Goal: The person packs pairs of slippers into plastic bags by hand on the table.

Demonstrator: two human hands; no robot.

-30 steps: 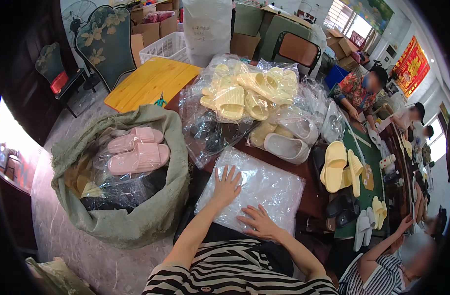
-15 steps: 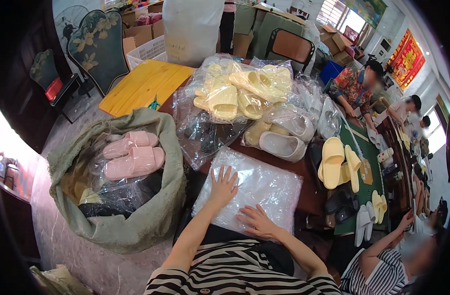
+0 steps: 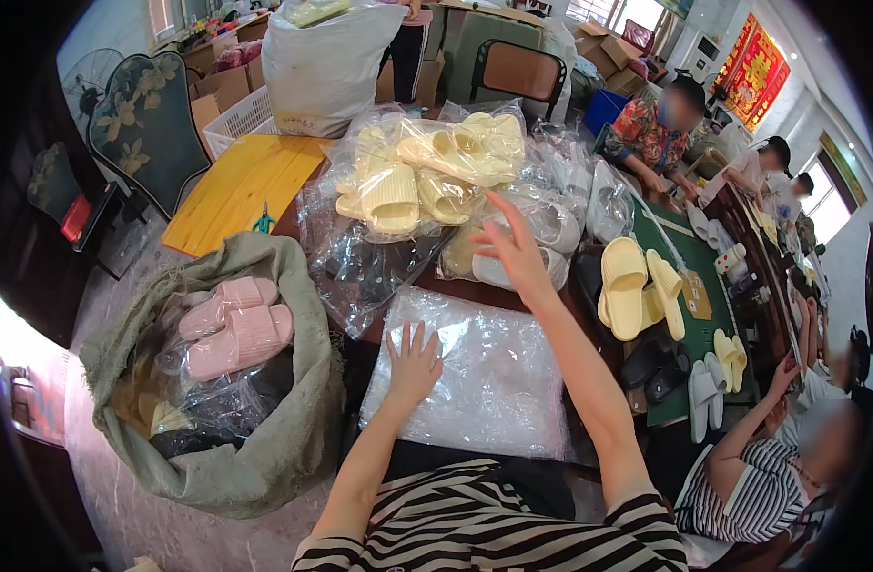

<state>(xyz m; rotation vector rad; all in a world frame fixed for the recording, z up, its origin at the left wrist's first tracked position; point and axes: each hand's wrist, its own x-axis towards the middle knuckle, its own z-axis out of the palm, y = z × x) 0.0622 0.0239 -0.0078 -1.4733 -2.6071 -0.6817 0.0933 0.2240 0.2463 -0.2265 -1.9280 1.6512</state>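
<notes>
Our left hand (image 3: 414, 364) lies flat, fingers spread, pressing on the stack of clear plastic bags (image 3: 494, 381); it grips nothing. The stack runs out to the right of that hand and a little beyond it, and its near edge hangs over the table (image 3: 460, 286) edge toward our lap.

Our right hand (image 3: 513, 250) is raised, open, fingers apart and empty, hovering above the far edge of the stack. Just under and beyond it lie bagged white slippers (image 3: 541, 238); whether a fingertip touches the wrap we cannot tell.

Further out from the right hand, up and to the left, sits a heap of pale yellow slippers in clear bags (image 3: 422, 172): ribbed soft foam, rounded toes, glossy crinkled film. To the right of that hand a loose pair of yellow slippers (image 3: 637, 291) rests on a green mat (image 3: 703, 286), with dark and white pairs nearer the table's right edge.

Left of our left hand, off the table, stands an open olive cloth sack (image 3: 294, 439) with its rim rolled down, holding bagged pink slippers (image 3: 234, 324), ridged across the strap.

The bag stack is smooth, thin, slightly wrinkled, rectangular. Between the two hands its surface is bare. Crumpled film crowds the stack's far-left corner, and another person's arm (image 3: 751, 439) reaches in at the right.
</notes>
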